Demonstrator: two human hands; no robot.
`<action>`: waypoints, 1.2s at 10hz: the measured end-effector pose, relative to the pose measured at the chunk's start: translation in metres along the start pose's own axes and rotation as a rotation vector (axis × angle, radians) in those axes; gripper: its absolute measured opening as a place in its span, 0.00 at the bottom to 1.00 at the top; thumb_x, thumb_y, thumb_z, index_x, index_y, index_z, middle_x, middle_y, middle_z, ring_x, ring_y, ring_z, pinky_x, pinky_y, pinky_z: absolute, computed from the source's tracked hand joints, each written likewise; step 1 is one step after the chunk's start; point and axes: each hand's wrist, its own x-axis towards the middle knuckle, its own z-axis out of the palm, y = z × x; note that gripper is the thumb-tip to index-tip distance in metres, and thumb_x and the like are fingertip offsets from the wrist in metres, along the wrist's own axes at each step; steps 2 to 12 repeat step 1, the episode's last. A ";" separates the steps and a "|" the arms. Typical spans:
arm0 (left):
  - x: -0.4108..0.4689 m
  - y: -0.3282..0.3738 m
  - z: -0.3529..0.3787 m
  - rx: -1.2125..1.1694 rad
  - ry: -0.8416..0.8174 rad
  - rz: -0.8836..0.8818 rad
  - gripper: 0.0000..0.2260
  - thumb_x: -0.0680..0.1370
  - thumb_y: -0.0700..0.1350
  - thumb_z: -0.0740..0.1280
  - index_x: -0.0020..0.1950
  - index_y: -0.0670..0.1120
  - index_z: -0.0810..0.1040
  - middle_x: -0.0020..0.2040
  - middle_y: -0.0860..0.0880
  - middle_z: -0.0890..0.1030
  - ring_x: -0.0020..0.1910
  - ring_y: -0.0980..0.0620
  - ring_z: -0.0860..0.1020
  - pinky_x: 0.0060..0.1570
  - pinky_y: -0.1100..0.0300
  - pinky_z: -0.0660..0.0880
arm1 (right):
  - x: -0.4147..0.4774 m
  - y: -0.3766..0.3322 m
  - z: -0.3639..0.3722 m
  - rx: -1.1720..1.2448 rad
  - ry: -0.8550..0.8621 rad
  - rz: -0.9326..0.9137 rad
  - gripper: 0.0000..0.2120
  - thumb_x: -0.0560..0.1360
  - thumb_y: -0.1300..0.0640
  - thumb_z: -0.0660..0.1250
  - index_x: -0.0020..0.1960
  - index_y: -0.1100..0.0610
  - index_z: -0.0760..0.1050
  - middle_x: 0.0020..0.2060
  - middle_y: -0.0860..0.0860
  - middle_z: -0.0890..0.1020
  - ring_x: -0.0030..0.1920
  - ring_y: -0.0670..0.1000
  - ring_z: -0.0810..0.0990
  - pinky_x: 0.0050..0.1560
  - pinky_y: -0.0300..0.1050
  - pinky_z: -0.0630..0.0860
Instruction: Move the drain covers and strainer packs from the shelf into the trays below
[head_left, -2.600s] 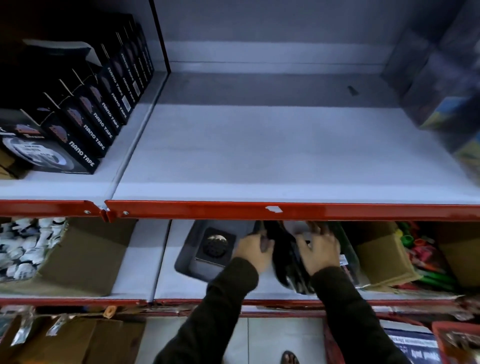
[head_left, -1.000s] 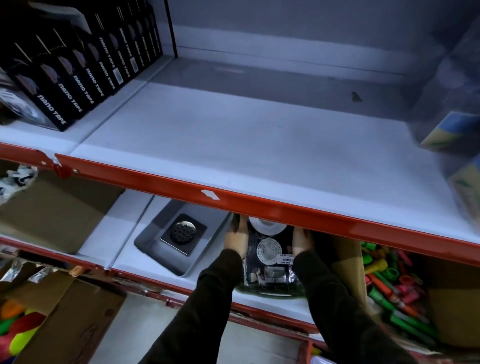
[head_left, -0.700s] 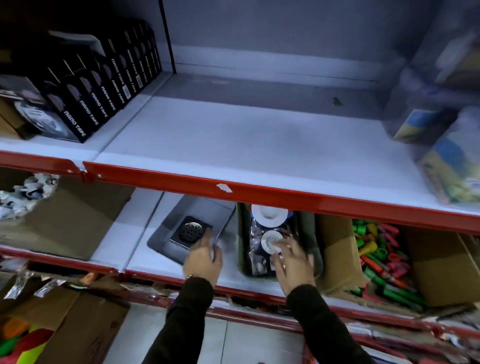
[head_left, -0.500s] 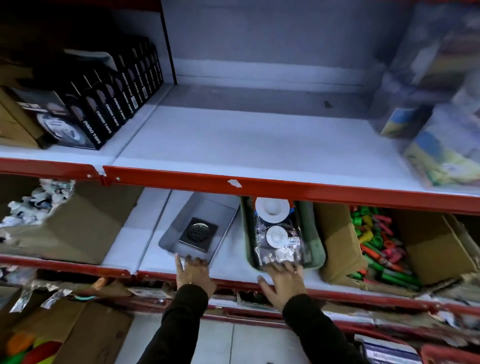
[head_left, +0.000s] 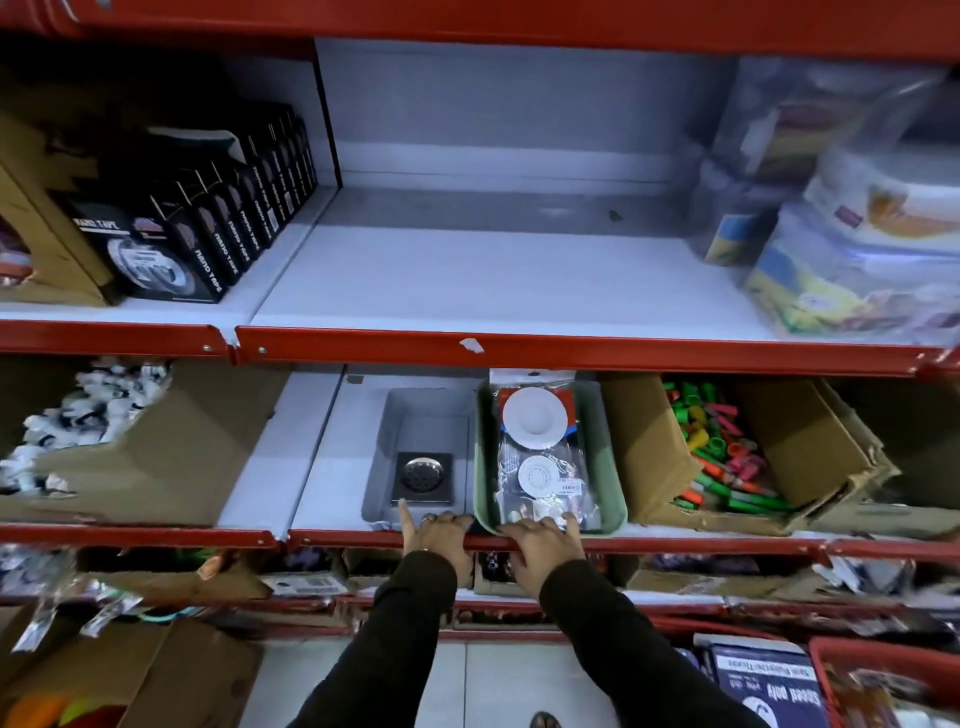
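A grey tray on the lower shelf holds a square metal drain cover. Right beside it a green tray holds clear strainer packs with white round strainers showing. My left hand rests on the grey tray's front edge, index finger pointing toward the drain cover. My right hand lies with fingers over the green tray's front rim at the red shelf lip. The white upper shelf between the tape boxes and the plastic containers is bare.
Black nano tape boxes stand at the upper left, clear plastic containers at the upper right. Cardboard boxes flank the trays: one with white parts, one with coloured pieces. More boxes and packs sit below.
My hands came out of the green tray, leaving the strainer packs inside, and drew back to the trays' front edges. The view has pulled back and up.
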 end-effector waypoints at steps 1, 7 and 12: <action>-0.005 -0.005 -0.013 -0.029 0.134 0.018 0.25 0.76 0.45 0.62 0.73 0.58 0.67 0.73 0.50 0.70 0.74 0.48 0.67 0.77 0.37 0.39 | -0.003 -0.002 -0.010 -0.005 0.186 0.037 0.21 0.78 0.51 0.57 0.70 0.47 0.70 0.68 0.48 0.76 0.67 0.53 0.73 0.73 0.60 0.53; -0.005 -0.005 -0.013 -0.029 0.134 0.018 0.25 0.76 0.45 0.62 0.73 0.58 0.67 0.73 0.50 0.70 0.74 0.48 0.67 0.77 0.37 0.39 | -0.003 -0.002 -0.010 -0.005 0.186 0.037 0.21 0.78 0.51 0.57 0.70 0.47 0.70 0.68 0.48 0.76 0.67 0.53 0.73 0.73 0.60 0.53; -0.005 -0.005 -0.013 -0.029 0.134 0.018 0.25 0.76 0.45 0.62 0.73 0.58 0.67 0.73 0.50 0.70 0.74 0.48 0.67 0.77 0.37 0.39 | -0.003 -0.002 -0.010 -0.005 0.186 0.037 0.21 0.78 0.51 0.57 0.70 0.47 0.70 0.68 0.48 0.76 0.67 0.53 0.73 0.73 0.60 0.53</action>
